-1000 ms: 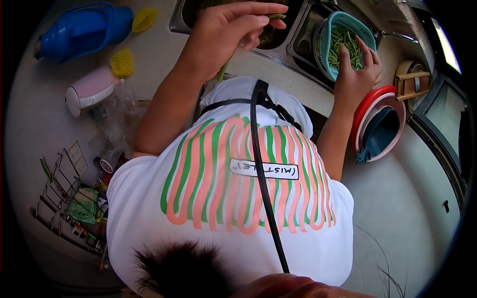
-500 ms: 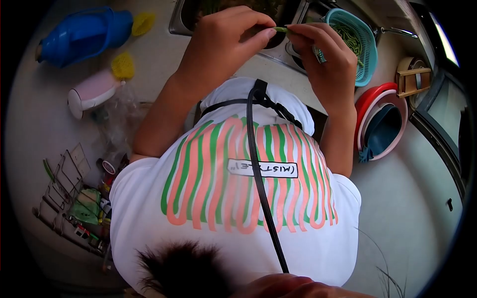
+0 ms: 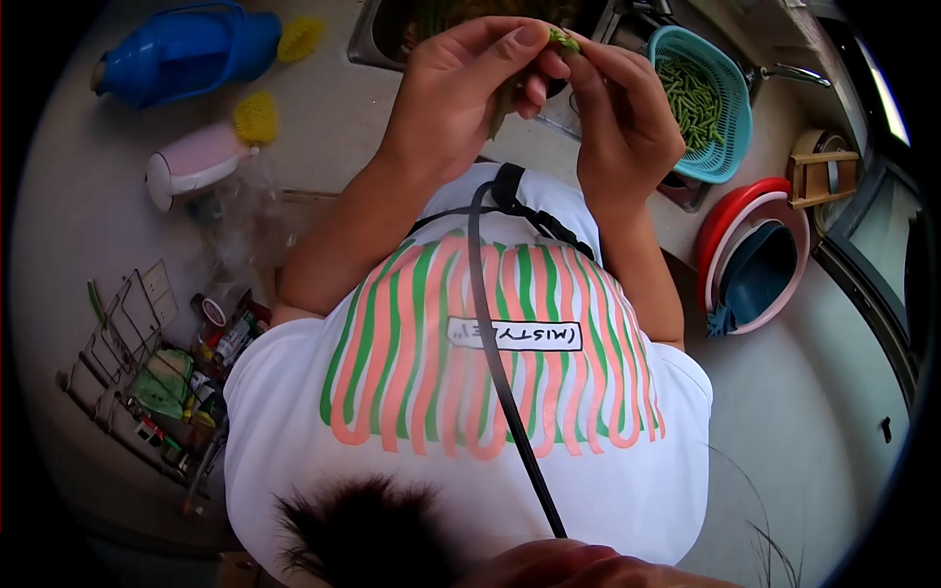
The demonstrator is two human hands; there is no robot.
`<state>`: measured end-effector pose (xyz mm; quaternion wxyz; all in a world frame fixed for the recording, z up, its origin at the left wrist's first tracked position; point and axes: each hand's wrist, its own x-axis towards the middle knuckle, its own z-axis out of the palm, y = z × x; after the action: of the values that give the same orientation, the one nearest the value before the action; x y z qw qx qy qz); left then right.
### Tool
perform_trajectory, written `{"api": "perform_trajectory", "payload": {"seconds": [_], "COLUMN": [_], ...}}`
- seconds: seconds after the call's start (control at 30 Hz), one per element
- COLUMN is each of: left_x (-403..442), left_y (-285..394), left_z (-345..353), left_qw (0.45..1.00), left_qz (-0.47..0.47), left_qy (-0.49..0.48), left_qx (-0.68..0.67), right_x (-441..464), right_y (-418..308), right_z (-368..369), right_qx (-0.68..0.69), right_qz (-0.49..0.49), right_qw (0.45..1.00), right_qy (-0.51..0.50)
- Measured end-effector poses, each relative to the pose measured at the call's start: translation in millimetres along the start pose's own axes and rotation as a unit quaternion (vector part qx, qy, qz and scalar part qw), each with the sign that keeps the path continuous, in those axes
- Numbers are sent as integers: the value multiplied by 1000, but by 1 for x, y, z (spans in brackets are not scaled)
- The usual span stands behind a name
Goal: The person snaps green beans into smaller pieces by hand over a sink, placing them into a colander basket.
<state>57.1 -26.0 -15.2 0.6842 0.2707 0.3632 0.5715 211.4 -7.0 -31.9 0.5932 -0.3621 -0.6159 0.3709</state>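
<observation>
Near the sink edge, my left hand [image 3: 456, 83] is closed around a green bean [image 3: 503, 106], whose long part hangs below the fingers. My right hand [image 3: 627, 113] meets it, thumb and forefinger pinching the bean's upper end, where a bit of bright green shows between both sets of fingertips. Whether that end is one piece with the hanging part is hidden by the fingers. A turquoise basket [image 3: 742, 132] holding several short pieces of green bean [image 3: 694, 110] stands just right of my right hand.
Behind my hands is a metal sink [image 3: 365, 44], with a faucet [image 3: 796, 73] on the right. Nested basins [image 3: 704, 240] stand right. A blue thermos [image 3: 186, 57], yellow scrubbers [image 3: 257, 118], a pink-white appliance [image 3: 196, 169] and a wire rack [image 3: 118, 333] are left.
Both hands have come closer together and turned, fingertips now touching around the bean. A hanging length of bean now shows under my left fingers. The basket shows more fully.
</observation>
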Motion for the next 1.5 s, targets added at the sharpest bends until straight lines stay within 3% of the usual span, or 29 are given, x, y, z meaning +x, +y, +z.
{"api": "perform_trajectory", "payload": {"seconds": [0.1, 0.2, 0.23, 0.27, 0.33, 0.4, 0.47, 0.53, 0.57, 0.6, 0.67, 0.77, 0.87, 0.97, 1.17, 1.27, 1.37, 1.5], "left_x": [-7, 0, 2, 0, -4, -12, -19, -22, -22, -23, -24, -24, -24, -28, -23, -26, -24, -22], "left_y": [6, 0, -2, -3, 1, 6, 11, 13, 15, 15, 12, 11, 17, 23, 25, 28, 27, 11], "left_z": [-2, -20, -23, -21, -4, 5, 13, 5, 4, 5, 8, 10, 12, 12, 5, 6, 6, 20], "left_qw": [998, 997, 988, 992, 997, 998, 991, 980, 970, 957, 945, 922, 825, 713, 570, 563, 545, 760], "left_qz": [-51, 21, -1, 3, 11, 37, 68, 46, 41, 35, 46, 104, 204, 248, 366, 345, 386, 327], "left_qy": [-2, 10, 1, 20, 58, 46, 42, 27, 19, 10, -1, -20, 4, -7, -80, -68, -48, 67], "left_qx": [-29, -73, -155, -121, -55, -3, 106, 189, 239, 287, 325, 373, 527, 656, 731, 748, 743, 559], "right_x": [-8, -13, -13, -14, -19, -18, -15, -12, -8, -2, 13, 26, 26, 25, 25, 23, 20, 5], "right_y": [4, 8, 10, 13, 30, 48, 56, 50, 46, 36, 10, -5, -1, -7, -5, -4, -5, -9], "right_z": [-11, -28, -35, -43, -67, -102, -124, -120, -114, -104, -75, -53, -49, -42, -40, -40, -41, -26], "right_qx": [2, -39, -78, -118, -170, -376, -570, -489, -300, -98, 41, -92, -109, -136, -236, -243, -222, -148], "right_qz": [21, 25, 17, 9, 55, 33, -8, 44, 111, 175, 96, -49, -48, -55, -157, -181, -175, -134], "right_qw": [1000, 999, 997, 993, 980, 919, 821, 871, 947, 979, 983, 958, 955, 952, 917, 917, 936, 976], "right_qy": [-8, -21, -21, -20, 83, 111, 35, -14, -24, -32, -152, -269, -271, -267, -282, -261, -209, -83]}}
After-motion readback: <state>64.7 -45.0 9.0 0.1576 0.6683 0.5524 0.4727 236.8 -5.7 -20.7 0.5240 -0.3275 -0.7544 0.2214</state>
